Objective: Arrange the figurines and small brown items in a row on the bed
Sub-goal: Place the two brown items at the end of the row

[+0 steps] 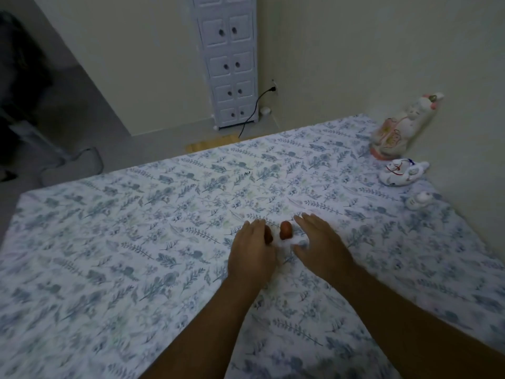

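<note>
Hands low over floral bed sheet [136,242], left hand [252,253] fingers loosely spread, touching half-hidden brown item [269,236], right hand [317,244] splayed, holding nothing, beside reddish-brown oval item [286,230], white figurines [401,127] along right edge.

Just the one view here, a wide-angle head cam looking forward and down over the bed [136,242] from the near side. Both forearms come in from the bottom edge, so the left hand [252,255] and right hand [322,250] sit pretty much dead center and fairly close to the lens. It faces the far corner of the room, with the cabinet [229,64] top center and the wall [355,50] running down the right. Edges bend a bit from the wide lens, and the frame is slightly blurred. No second view to share anything with.
</note>
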The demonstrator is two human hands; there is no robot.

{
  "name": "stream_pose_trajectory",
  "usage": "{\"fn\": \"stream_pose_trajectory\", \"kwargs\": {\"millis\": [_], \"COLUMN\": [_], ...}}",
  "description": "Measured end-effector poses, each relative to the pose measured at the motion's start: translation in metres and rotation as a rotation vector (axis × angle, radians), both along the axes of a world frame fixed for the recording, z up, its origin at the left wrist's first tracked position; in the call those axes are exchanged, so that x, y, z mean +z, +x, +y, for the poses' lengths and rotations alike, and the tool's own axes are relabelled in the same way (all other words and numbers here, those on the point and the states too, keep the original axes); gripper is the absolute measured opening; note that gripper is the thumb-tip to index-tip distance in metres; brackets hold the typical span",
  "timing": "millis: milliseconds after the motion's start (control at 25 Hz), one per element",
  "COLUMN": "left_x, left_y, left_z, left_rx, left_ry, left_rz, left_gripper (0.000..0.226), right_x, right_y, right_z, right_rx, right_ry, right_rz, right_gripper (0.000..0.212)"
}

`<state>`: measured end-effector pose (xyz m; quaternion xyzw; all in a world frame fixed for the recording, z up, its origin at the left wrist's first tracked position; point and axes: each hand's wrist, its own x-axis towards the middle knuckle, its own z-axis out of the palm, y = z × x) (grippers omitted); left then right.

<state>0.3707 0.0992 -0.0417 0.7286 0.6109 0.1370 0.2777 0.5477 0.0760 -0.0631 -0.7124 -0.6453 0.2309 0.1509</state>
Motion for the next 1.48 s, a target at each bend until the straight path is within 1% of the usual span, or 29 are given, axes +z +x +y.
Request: {"fn": "stream_pose_trajectory", "kwargs": {"millis": [80, 120, 200, 280, 320, 400, 480, 560, 640, 800, 880, 920, 1000, 1120, 1240, 1400, 1480], "left_x": [-0.008, -0.014, -0.022, -0.027, -0.028, -0.024, -0.013, 0.0, 0.015, 0.038, 0.041, 0.038, 0.028, 0.008, -0.012, -0.034, -0.042], "left_y": [0.0, 0.002, 0.006, 0.008, 0.009, 0.011, 0.018, 0.03, 0.05, 0.111, 0.152, 0.174, 0.22, 0.292, 0.353, 0.405, 0.415], "left_z": [0.011, 0.017, 0.029, 0.037, 0.039, 0.038, 0.034, 0.029, 0.022, 0.002, -0.006, -0.008, -0.01, -0.008, 0.003, 0.015, 0.019], "left_rx": [0.015, 0.018, 0.004, -0.031, -0.039, -0.049, -0.104, -0.183, -0.265, -0.45, -0.538, -0.572, -0.609, -0.676, -0.747, -0.819, -0.839], "left_ry": [-0.042, -0.056, -0.102, -0.115, -0.114, -0.104, -0.099, -0.079, -0.059, -0.059, -0.054, -0.047, -0.041, -0.03, 0.0, -0.019, -0.024], "left_rz": [-0.022, -0.031, -0.021, -0.001, -0.006, -0.032, -0.099, -0.166, -0.178, -0.197, -0.206, -0.217, -0.243, -0.261, -0.256, -0.258, -0.26], "left_gripper": [0.034, 0.037, 0.039, 0.025, 0.02, 0.016, 0.016, 0.018, 0.019, 0.019, 0.028, 0.028, 0.016, 0.029, 0.044, 0.048, 0.049], "right_x": [-0.005, -0.008, -0.016, -0.017, -0.015, -0.005, 0.009, 0.021, 0.032, 0.046, 0.043, 0.041, 0.03, 0.008, -0.012, -0.028, -0.033], "right_y": [-0.006, -0.007, -0.009, -0.01, -0.009, -0.006, 0.002, 0.016, 0.033, 0.081, 0.116, 0.135, 0.176, 0.234, 0.276, 0.31, 0.319], "right_z": [0.015, 0.022, 0.033, 0.034, 0.032, 0.023, 0.006, -0.014, -0.038, -0.08, -0.094, -0.099, -0.106, -0.116, -0.117, -0.108, -0.102], "right_rx": [-0.037, -0.047, -0.034, -0.038, -0.05, -0.079, -0.163, -0.284, -0.381, -0.565, -0.659, -0.705, -0.77, -0.854, -0.908, -0.935, -0.943], "right_ry": [-0.037, -0.051, -0.05, -0.023, -0.014, 0.015, 0.066, 0.092, 0.106, 0.201, 0.236, 0.258, 0.296, 0.312, 0.298, 0.328, 0.312], "right_rz": [0.097, 0.14, 0.164, 0.174, 0.182, 0.211, 0.255, 0.281, 0.3, 0.28, 0.265, 0.259, 0.278, 0.312, 0.311, 0.361, 0.385], "right_gripper": [0.074, 0.071, 0.058, 0.044, 0.041, 0.037, 0.03, 0.027, 0.026, 0.026, 0.028, 0.027, 0.024, 0.022, 0.018, 0.006, 0.007]}}
